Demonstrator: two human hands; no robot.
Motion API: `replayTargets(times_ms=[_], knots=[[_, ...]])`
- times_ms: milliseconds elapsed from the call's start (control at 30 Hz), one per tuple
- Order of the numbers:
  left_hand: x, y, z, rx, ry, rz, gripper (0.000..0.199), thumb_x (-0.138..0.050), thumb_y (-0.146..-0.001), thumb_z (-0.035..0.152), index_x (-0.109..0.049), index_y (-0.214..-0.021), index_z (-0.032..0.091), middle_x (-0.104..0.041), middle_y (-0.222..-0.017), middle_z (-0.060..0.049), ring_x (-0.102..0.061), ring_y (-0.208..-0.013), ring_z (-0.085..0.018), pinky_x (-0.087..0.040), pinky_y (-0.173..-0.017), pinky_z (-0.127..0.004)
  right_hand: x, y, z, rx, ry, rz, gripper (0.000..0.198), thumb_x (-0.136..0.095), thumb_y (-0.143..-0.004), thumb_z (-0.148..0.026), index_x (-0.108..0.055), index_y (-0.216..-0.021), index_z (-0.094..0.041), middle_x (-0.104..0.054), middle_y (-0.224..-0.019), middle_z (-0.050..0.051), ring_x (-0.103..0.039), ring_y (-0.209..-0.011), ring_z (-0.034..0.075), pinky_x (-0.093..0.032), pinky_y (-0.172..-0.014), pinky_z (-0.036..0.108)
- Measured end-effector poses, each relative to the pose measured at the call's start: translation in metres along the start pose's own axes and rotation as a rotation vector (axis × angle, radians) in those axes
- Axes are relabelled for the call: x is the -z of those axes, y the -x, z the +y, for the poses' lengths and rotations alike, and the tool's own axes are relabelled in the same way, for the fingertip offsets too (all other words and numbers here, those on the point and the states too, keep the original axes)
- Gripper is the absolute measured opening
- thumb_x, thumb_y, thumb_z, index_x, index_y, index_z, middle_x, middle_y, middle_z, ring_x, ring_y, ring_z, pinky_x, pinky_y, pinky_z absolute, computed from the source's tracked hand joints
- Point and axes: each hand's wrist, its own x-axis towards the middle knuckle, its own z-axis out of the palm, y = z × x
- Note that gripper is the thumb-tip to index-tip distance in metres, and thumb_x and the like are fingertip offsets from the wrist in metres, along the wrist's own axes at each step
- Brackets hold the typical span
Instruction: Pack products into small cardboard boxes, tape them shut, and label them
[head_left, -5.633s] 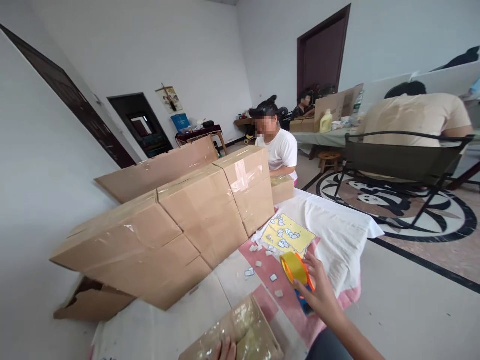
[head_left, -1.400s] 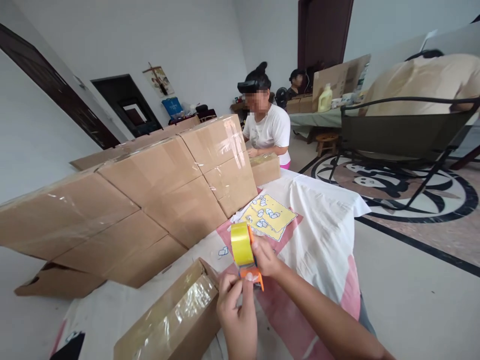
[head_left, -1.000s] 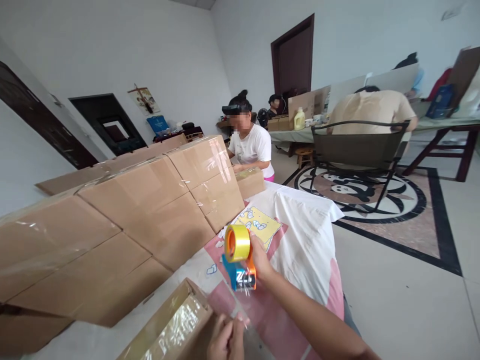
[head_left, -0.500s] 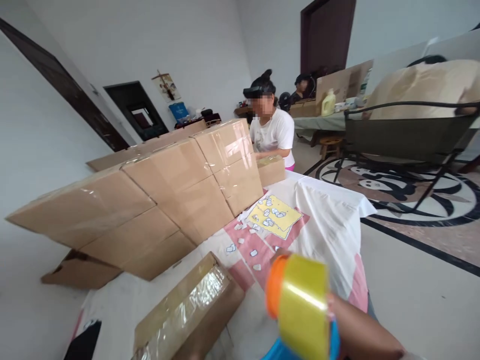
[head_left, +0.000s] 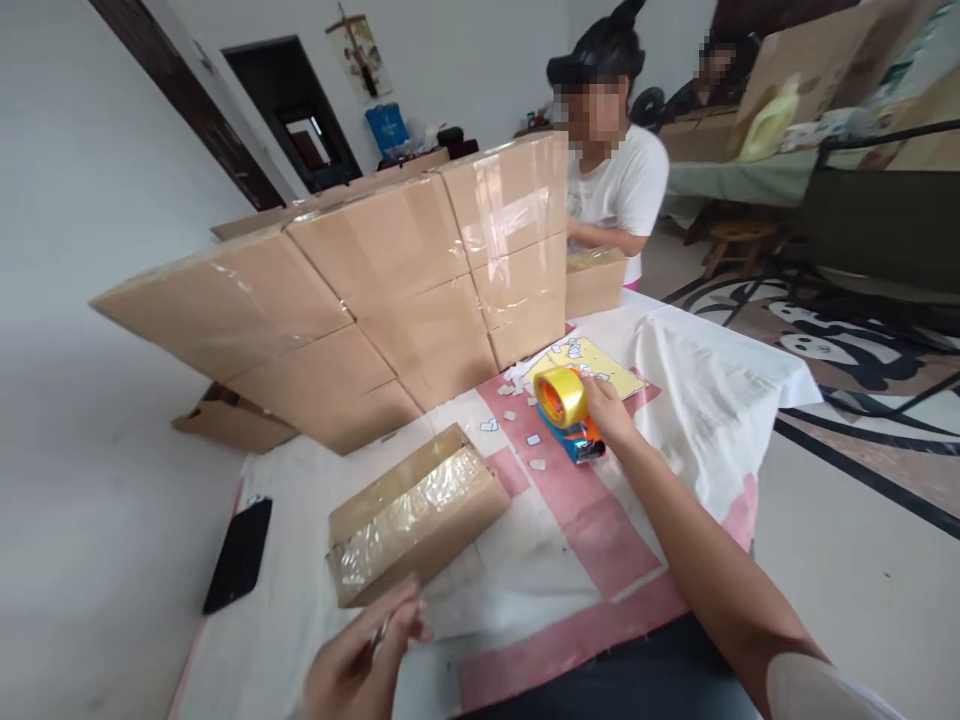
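My right hand (head_left: 606, 408) is closed around a tape dispenser (head_left: 577, 440). It has a blue frame, some orange parts and a yellow roll of tape (head_left: 564, 396). The dispenser is over the pink-and-white cloth, beside a yellow sheet (head_left: 604, 368) with scraps on it. Low in the view, my left hand (head_left: 367, 645) has its fingers curled together. A small shiny spot shows between them, too blurred to name. Just beyond that hand lies a carton (head_left: 420, 515) with clear tape along its top.
Stacked cartons (head_left: 390, 320) form a wall across the table's far side. A black phone (head_left: 238, 555) lies at the left edge. Paper scraps (head_left: 533, 440) dot the cloth. A person in a white shirt (head_left: 634, 185) sits beyond a small box (head_left: 596, 280).
The tape dispenser has moved away from the camera, toward the yellow sheet, in my right hand. My left hand has come into view. The whole view has shifted.
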Motion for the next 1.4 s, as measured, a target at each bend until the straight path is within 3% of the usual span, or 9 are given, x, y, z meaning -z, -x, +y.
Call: replayTargets(times_ms=[100,200,367,500,667,767,967,1267,1400], knots=[[-0.013,-0.011,0.006,0.107,0.133,-0.038,0.038,-0.082,-0.068,0.053,-0.08,-0.088,0.02,-0.076,-0.071,-0.003,-0.056,-0.043,-0.011,-0.055,-0.049,-0.026,0.0,-0.007,0.006,-0.038,0.163,-0.085,0.059,-0.05,-0.085,-0.076,-0.052,-0.063,-0.021,-0.057,-0.062,0.004,-0.054,-0.066,0.022,-0.046,-0.068,0.037],[-0.011,-0.02,0.002,0.132,0.197,-0.087,0.043,-0.083,-0.069,0.05,-0.08,-0.095,0.017,-0.076,-0.073,-0.005,-0.048,-0.036,-0.008,-0.047,-0.038,-0.025,0.002,-0.012,0.001,0.013,0.283,0.042,0.053,-0.045,-0.091,-0.067,-0.062,-0.082,-0.018,-0.064,-0.076,0.008,-0.06,-0.08,0.026,-0.046,-0.083,0.044],[-0.007,-0.021,-0.006,0.174,0.249,-0.056,0.045,-0.082,-0.072,0.046,-0.077,-0.105,0.016,-0.077,-0.079,-0.004,-0.042,-0.036,-0.003,-0.038,-0.035,-0.02,-0.005,0.023,-0.035,0.485,0.28,0.274,0.038,-0.049,-0.096,-0.044,-0.062,-0.12,-0.018,-0.068,-0.094,0.009,-0.062,-0.096,0.027,-0.042,-0.097,0.048],[-0.023,-0.014,-0.006,0.185,0.238,-0.07,0.049,-0.082,-0.072,0.048,-0.075,-0.108,0.015,-0.077,-0.084,-0.006,-0.045,-0.038,-0.004,-0.041,-0.036,-0.021,-0.029,0.087,-0.067,0.747,0.109,-0.096,0.018,-0.054,-0.097,-0.033,-0.069,-0.098,-0.023,-0.066,-0.082,0.003,-0.061,-0.083,0.021,-0.041,-0.088,0.041],[-0.054,0.005,-0.009,0.152,0.251,-0.182,0.045,-0.077,-0.077,0.049,-0.074,-0.107,0.016,-0.075,-0.084,-0.005,-0.047,-0.044,-0.005,-0.042,-0.038,-0.02,-0.055,0.141,-0.082,0.791,0.17,-0.613,0.023,-0.073,-0.087,-0.039,-0.072,-0.107,-0.027,-0.064,-0.083,0.001,-0.054,-0.09,0.023,-0.033,-0.084,0.04],[-0.067,0.013,-0.015,0.128,0.222,-0.245,0.039,-0.073,-0.081,0.048,-0.074,-0.106,0.017,-0.073,-0.084,-0.004,-0.043,-0.046,-0.004,-0.039,-0.042,-0.019,-0.06,0.148,-0.081,0.777,0.146,-0.63,0.006,-0.069,-0.091,-0.029,-0.072,-0.095,-0.025,-0.062,-0.079,0.001,-0.052,-0.089,0.021,-0.031,-0.086,0.041],[-0.069,0.008,-0.015,0.212,0.352,-0.221,0.041,-0.08,-0.071,0.049,-0.076,-0.093,0.015,-0.074,-0.082,-0.006,-0.063,-0.071,-0.015,-0.048,-0.063,-0.024,-0.064,0.155,-0.081,0.894,0.104,-0.634,0.017,-0.061,-0.093,-0.02,-0.071,-0.081,-0.024,-0.059,-0.075,0.001,-0.049,-0.085,0.019,-0.032,-0.083,0.041],[-0.02,0.007,-0.025,0.314,0.454,-0.309,0.073,-0.079,-0.072,0.053,-0.062,-0.129,0.01,-0.074,-0.071,-0.007,-0.058,-0.059,-0.013,-0.042,-0.055,-0.023,-0.084,0.174,-0.118,0.925,0.064,-0.738,0.014,-0.064,-0.091,-0.024,-0.072,-0.08,-0.025,-0.055,-0.079,0.002,-0.051,-0.086,0.02,-0.037,-0.083,0.042],[0.007,0.015,-0.022,0.305,0.415,-0.304,0.068,-0.073,-0.078,0.056,-0.059,-0.129,0.013,-0.076,-0.074,-0.007,-0.046,-0.049,-0.009,-0.04,-0.053,-0.024,-0.101,0.158,-0.142,0.768,0.001,-0.796,0.013,-0.066,-0.091,-0.028,-0.071,-0.08,-0.024,-0.058,-0.08,0.002,-0.055,-0.085,0.02,-0.041,-0.083,0.039]])
